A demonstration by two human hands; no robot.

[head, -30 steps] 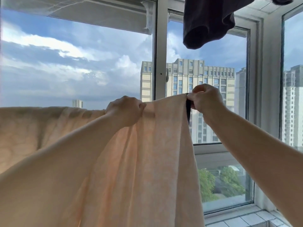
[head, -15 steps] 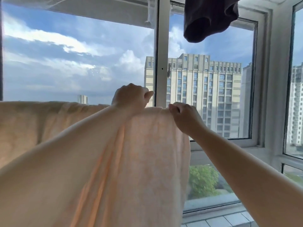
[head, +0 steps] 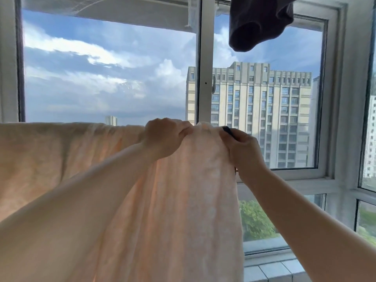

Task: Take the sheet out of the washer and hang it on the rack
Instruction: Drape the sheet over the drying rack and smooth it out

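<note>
Sheet: the peach sheet [head: 183,200] hangs over the rack; its top fold runs from the left edge of the view to the middle, and the cloth falls down in long folds below the hands.
Rack: the bar is almost fully hidden under the sheet; only a short dark piece [head: 228,130] shows at the right end of the fold, just above the right hand. I cannot tell its full shape.
Left hand: the left hand [head: 165,137] is curled over the top fold of the sheet and grips the cloth, close to the right end of the sheet.
Right hand: the right hand [head: 242,147] is just beside it, at the right edge of the sheet, with fingers bent around the cloth edge and touching the dark piece of the rack. It pinches the sheet there.
Step, as I judge: the sheet is already on the rack, and the hands spread and fix its right end.
Risk: the cloth near the right end looks bunched; if it is left so, this part may dry badly. If more cloth hangs on one side of the bar, the weight could pull the sheet off when both hands let go.
Around the sheet: a dark garment [head: 258,23] hangs above and to the right of the sheet. Behind the sheet is the window [head: 205,58], with a tall building [head: 264,110] and clouds outside.
</note>
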